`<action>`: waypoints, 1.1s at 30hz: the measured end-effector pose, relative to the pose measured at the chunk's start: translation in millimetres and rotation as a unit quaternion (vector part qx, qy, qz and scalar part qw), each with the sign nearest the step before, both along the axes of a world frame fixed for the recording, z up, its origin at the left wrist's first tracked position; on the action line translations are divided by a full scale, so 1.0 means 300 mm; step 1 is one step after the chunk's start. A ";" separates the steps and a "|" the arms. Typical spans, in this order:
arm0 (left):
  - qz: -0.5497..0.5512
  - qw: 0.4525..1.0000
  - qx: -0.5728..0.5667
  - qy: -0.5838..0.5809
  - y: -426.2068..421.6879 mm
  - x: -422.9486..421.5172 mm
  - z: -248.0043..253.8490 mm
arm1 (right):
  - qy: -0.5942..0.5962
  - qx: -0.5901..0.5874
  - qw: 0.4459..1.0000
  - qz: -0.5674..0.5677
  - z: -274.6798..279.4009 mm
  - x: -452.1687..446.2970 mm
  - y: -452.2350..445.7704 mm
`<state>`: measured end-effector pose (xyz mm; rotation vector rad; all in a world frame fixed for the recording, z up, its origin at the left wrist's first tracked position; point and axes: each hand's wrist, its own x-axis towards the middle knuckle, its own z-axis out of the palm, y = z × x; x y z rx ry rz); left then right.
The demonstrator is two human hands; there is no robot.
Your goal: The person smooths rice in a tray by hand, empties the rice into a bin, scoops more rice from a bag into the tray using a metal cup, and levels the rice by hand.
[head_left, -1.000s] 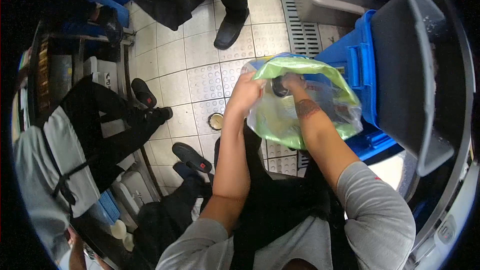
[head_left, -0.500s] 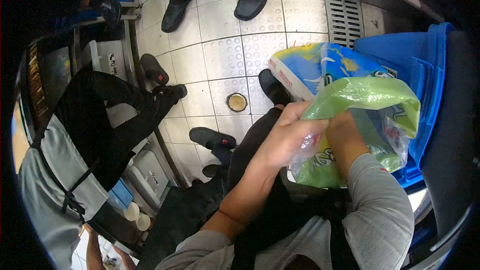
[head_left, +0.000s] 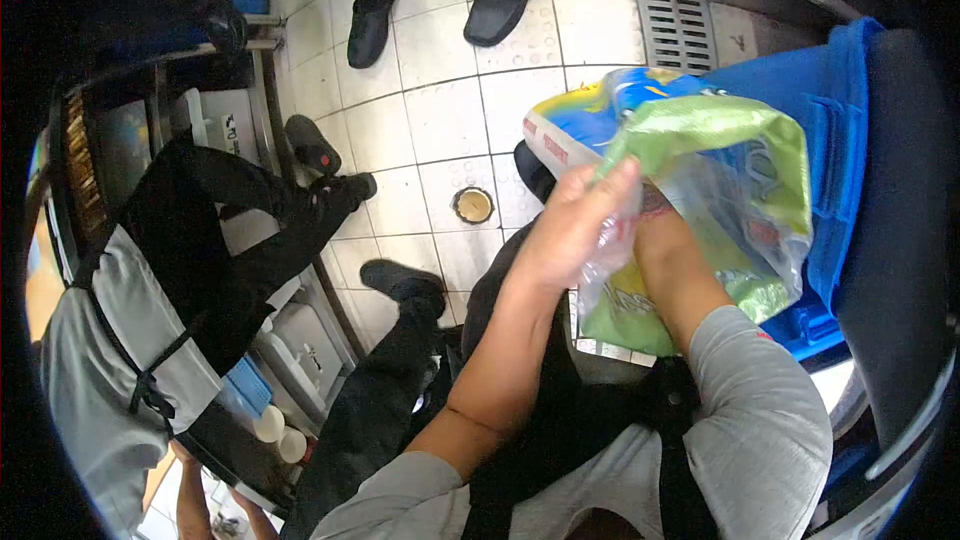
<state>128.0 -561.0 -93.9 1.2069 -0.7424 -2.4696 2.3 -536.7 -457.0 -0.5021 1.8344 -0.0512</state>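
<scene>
My left hand (head_left: 575,225) is closed around the left rim of a green plastic sack (head_left: 720,118), with its fingers wrapped over the edge. Clear, crumpled plastic lining (head_left: 725,185) shows inside the sack's wide mouth. My right forearm (head_left: 685,265) reaches down into the sack, and the fingers of that hand are hidden there. Just beyond the sack lies a blue, yellow and white printed bag (head_left: 570,130), partly covered by it.
Blue plastic bins (head_left: 830,130) stand at the right, close to the sack. A floor drain (head_left: 473,205) and a slotted grate (head_left: 680,25) are set in the white tiles. A person in a grey top and apron (head_left: 130,330) is beside the left shelving; another person's shoes (head_left: 505,0) are ahead.
The sack's mouth has been lifted and opened wider, shifting up and left in view. My left hand has risen with the rim. My right arm remains inside the sack.
</scene>
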 end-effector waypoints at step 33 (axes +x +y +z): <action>0.106 0.974 -0.197 0.048 -0.241 0.057 -0.346 | -0.356 -0.371 0.700 -0.496 1.541 -0.098 0.795</action>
